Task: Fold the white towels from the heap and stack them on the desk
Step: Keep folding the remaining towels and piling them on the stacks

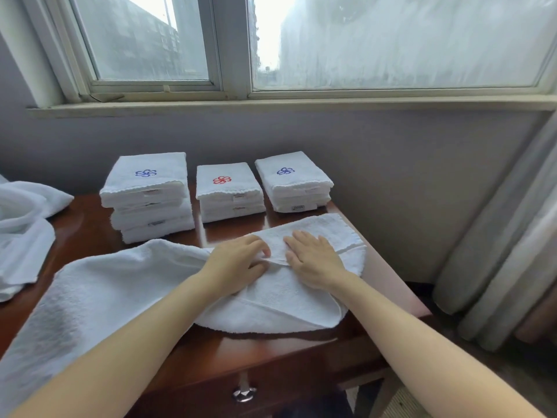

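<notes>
White towel [120, 285] is sprawled across the front of the table [271, 357]. Its right end is doubled over on itself and its left end slides off the near left edge. Both forearms come in from the bottom corners and meet over the folded part.

Left hand [238, 263] is knuckles up with the fingers curled in, pinching a ridge of the cloth against the thumb. Right hand [313, 260] sits just beside it, palm down with the fingers straight and together, pressing flat on the top layer and not gripping anything.

Behind them, against the wall, are three folded stacks: a left stack [147, 194] and a right stack [294, 182] with blue logos, and a middle stack [229, 191] with a red one. The unfolded heap [21, 230] is bunched up at the far left edge of the table.
</notes>
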`<state>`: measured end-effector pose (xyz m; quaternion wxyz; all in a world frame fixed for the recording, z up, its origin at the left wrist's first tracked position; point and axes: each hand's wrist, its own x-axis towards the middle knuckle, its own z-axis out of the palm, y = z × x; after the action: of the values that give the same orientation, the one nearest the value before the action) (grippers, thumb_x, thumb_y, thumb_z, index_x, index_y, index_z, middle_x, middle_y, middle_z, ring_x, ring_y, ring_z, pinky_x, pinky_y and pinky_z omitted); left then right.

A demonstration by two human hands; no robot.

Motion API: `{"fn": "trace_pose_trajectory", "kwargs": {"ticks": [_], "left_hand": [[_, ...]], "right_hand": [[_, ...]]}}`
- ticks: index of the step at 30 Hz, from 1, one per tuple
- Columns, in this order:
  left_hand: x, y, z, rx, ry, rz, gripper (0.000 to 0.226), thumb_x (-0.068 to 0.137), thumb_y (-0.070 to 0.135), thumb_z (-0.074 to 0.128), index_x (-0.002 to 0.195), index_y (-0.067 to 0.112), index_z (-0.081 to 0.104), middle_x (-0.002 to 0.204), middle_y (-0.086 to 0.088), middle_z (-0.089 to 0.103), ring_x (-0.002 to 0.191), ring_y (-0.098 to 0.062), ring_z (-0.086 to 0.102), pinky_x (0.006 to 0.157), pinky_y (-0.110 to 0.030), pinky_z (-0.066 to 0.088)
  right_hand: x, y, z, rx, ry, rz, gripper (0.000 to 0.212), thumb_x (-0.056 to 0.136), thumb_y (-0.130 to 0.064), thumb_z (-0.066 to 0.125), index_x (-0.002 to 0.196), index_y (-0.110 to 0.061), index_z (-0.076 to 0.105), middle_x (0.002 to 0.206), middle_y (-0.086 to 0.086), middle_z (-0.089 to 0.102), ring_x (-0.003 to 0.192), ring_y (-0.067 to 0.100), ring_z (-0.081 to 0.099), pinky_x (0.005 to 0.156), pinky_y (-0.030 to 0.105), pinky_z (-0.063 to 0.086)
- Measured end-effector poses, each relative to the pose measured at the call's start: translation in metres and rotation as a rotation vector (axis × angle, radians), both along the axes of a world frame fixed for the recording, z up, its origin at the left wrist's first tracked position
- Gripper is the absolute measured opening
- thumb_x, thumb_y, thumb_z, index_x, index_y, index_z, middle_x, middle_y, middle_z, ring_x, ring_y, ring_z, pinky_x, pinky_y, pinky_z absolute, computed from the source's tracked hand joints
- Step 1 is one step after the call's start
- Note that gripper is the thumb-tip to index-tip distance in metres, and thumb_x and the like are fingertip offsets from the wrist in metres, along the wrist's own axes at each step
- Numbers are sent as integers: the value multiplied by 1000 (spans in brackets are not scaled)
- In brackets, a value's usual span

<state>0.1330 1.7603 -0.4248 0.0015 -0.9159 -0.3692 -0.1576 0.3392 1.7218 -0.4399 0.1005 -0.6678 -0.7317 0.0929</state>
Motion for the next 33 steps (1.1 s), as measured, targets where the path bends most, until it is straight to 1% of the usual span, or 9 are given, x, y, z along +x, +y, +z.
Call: {"fn": "trace_pose_trajectory", "kwargs": {"ticks": [6,10,14,16,19,23,26,30,33], "left_hand": [[31,2,-2,-17,-62,-19,22,94,36,58,112,25,63,122,11,59,111,-12,56,89,-31,47],[46,-3,3,-51,-158,4,35,90,43,63,120,25,62,126,10,58,110,-11,56,90,-30,47],[22,-6,27,-48,-247,68,41,89,54,60,120,26,63,121,10,61,105,-8,58,84,-26,47],[-5,-6,41,-50,-290,141,35,93,49,56,118,26,64,119,12,62,102,-7,58,80,-26,46],[-55,-5,56,-74,-342,295,25,96,43,52,113,30,65,113,16,62,97,-6,58,77,-27,45],[-135,-6,64,-153,-395,522,23,98,42,47,110,32,64,110,17,64,99,-7,59,86,-34,49],[-193,-14,54,-205,-403,641,19,99,35,48,110,32,63,109,12,66,98,-9,60,87,-35,50],[-240,-28,32,-335,-307,718,20,97,29,53,114,35,60,108,15,64,102,-7,60,93,-35,51],[-255,-37,22,-445,-203,728,35,90,37,63,125,32,59,116,13,63,108,-6,59,97,-33,49]], "right_hand": [[31,1,-3,6,-12,-47,52,106,-40,18,156,-27,17,165,-4,6,151,12,1,120,39,-4],[51,-1,-1,-18,-15,-51,51,106,-40,20,156,-29,18,165,-5,7,151,10,1,121,38,-3],[45,-3,13,-24,40,-62,47,106,-33,28,152,-22,32,161,1,25,149,16,15,121,45,4],[27,-2,25,27,160,-58,45,105,-30,34,148,-23,39,155,0,37,145,18,27,121,48,11],[-22,3,45,81,325,45,42,102,-32,42,145,-27,46,147,-5,50,136,16,42,119,43,22],[-100,17,64,35,457,213,42,101,-37,45,142,-27,48,141,-7,55,129,12,49,108,32,37],[-150,28,71,4,473,288,42,101,-37,46,141,-27,50,140,-6,56,126,11,52,107,30,39],[-198,39,76,-30,398,337,43,101,-42,44,139,-25,53,140,-5,56,127,15,52,108,38,40],[-222,46,77,-23,301,362,42,101,-44,40,112,-14,67,115,2,69,106,21,60,96,39,47]]}}
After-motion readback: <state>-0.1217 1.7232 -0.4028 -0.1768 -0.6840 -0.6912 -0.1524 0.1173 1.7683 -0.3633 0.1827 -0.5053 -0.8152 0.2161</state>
